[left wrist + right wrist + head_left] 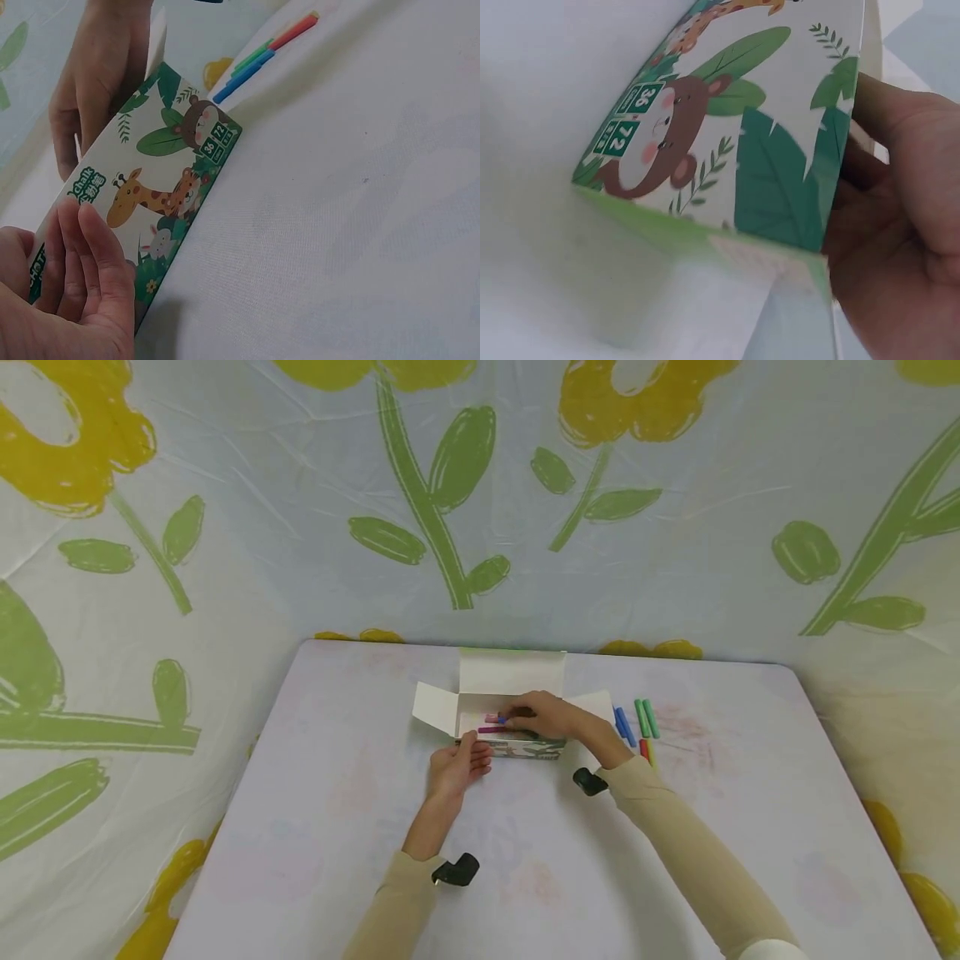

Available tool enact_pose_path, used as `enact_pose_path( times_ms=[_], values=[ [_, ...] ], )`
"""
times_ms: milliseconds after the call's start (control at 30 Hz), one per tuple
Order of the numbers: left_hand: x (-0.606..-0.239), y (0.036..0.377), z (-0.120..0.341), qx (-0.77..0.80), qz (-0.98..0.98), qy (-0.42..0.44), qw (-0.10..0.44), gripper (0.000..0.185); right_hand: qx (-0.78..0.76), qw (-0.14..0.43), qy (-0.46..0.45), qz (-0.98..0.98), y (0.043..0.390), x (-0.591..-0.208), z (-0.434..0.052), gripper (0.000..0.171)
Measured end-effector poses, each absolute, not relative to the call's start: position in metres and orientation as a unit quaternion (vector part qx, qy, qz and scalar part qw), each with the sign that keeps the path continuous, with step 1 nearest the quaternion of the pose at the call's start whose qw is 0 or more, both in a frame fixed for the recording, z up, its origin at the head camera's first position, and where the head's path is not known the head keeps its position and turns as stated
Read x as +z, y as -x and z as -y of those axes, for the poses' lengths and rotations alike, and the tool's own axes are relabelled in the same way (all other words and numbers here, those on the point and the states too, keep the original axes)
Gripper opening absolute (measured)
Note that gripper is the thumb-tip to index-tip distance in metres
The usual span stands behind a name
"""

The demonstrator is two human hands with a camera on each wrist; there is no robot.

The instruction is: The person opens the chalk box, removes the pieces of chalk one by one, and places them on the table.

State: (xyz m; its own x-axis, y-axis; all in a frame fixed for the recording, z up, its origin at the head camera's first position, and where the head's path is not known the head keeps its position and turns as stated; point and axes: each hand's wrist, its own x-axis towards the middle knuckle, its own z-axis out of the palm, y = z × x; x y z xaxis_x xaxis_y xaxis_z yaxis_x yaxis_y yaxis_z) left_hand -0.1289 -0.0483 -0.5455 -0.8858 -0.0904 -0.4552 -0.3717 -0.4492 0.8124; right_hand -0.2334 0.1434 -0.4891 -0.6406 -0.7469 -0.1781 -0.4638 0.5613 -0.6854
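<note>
A chalk box (pixel 525 749) with a printed animal front (pixel 154 199) lies on the table, its white flaps spread wide. At its front left corner my left hand (pixel 450 768) holds the box, thumb at the rim and fingers along the front face. My right hand (pixel 551 714) reaches over the opening from the right. Its fingertips pinch a blue chalk stick (pixel 501 720); most of the stick is hidden. A magenta chalk stick (pixel 491 730) and a pink chalk stick (pixel 491 718) show inside. In the right wrist view the box front hides the fingertips of the right hand (pixel 915 195).
To the right of the box lie blue chalk sticks (pixel 625 727), green chalk sticks (pixel 646 718), a red stick (pixel 643 748) and a yellow stick (pixel 651 753). The right flap (pixel 592 703) stands out beside them. A flower-printed curtain (pixel 517 568) hangs behind the table (pixel 315 827).
</note>
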Motion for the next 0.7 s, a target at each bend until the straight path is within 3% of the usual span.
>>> enact_pose_path(
  times_ms=[400, 700],
  values=[
    [-0.543, 0.128, 0.050, 0.819, -0.521, 0.222, 0.092, 0.035, -0.422, 0.126, 0.322, -0.838, 0.220, -0.476, -0.168, 0.030],
    [-0.546, 0.129, 0.050, 0.819, -0.521, 0.222, 0.092, 0.035, -0.440, 0.098, 0.263, -0.853, 0.218, -0.466, -0.201, 0.029]
  ],
)
